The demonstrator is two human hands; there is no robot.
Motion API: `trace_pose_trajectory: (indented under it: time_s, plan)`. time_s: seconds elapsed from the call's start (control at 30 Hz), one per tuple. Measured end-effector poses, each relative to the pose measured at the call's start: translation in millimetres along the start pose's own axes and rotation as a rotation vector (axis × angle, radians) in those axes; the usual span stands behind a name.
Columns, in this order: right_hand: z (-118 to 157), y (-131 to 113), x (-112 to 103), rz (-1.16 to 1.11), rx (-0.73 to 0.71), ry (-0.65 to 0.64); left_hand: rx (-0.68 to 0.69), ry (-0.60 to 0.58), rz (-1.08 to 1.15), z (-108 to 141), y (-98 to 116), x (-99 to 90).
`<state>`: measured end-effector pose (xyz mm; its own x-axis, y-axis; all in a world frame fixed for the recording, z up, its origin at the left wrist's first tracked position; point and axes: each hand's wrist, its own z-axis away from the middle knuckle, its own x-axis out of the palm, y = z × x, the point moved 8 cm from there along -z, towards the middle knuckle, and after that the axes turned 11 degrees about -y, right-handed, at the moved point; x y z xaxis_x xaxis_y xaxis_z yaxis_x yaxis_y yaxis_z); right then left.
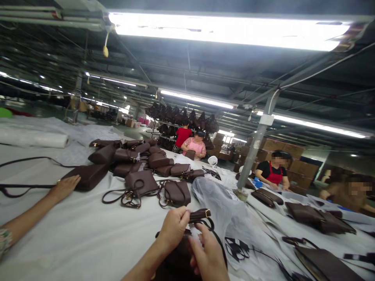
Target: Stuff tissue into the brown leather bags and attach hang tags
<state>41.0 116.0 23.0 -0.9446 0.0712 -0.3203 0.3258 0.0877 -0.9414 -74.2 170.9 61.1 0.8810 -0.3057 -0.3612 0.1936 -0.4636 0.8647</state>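
Observation:
My left hand is closed at the bottom centre, its thumb and fingers pinched at the end of a folded dark brown strap with a gold buckle. Just right of it, my right hand has its fingers curled around a small white piece below the strap. Under both hands lies a dark brown bag, partly hidden by them. Brown bags with looped straps, such as one small bag, lie just beyond my hands.
Another person's hand touches a brown bag at the left. A heap of bags covers the table's middle. Clear plastic lies right of centre, near a metal post. People stand at the tables beyond.

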Motion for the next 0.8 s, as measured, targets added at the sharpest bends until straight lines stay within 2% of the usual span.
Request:
trace_pose_trajectory:
  time_s: [0.07, 0.13, 0.3, 0.37, 0.43, 0.5, 0.6, 0.67, 0.8]
  plan:
    - [10.2, -8.2, -14.0, 0.133, -0.113, 0.077, 0.019, -0.047, -0.018, -0.4, 2.2, 4.1]
    - [17.6, -19.0, -18.6, 0.141, -0.189, 0.059, 0.036, -0.095, -0.038, 1.6, 5.2, 8.2]
    - [23.3, -41.9, -10.3, -0.195, -0.233, -0.233, 0.035, -0.201, 0.024, 7.3, 4.9, 15.2]
    - [24.8, -45.6, -9.7, -0.269, -0.227, -0.314, 0.091, -0.174, -0.055, 8.2, 8.7, 12.8]
    - [25.5, -45.1, -12.2, -0.223, -0.202, -0.341, 0.147, -0.136, -0.159, 9.1, 13.6, 10.8]
    - [24.7, -44.2, -19.7, -0.104, -0.180, -0.285, 0.173, -0.125, -0.188, 9.7, 16.8, 11.3]
    - [23.2, -50.9, -34.3, 0.020, -0.215, -0.124, 0.177, -0.112, -0.151, 10.1, 19.3, 12.1]
    - [20.9, -52.4, -38.5, -0.005, -0.211, -0.060, 0.169, -0.093, -0.100, 10.3, 19.0, 11.3]
    - [11.0, -35.4, -30.3, -0.174, -0.047, -0.067, 0.185, -0.051, 0.006, 11.5, 16.4, 9.4]
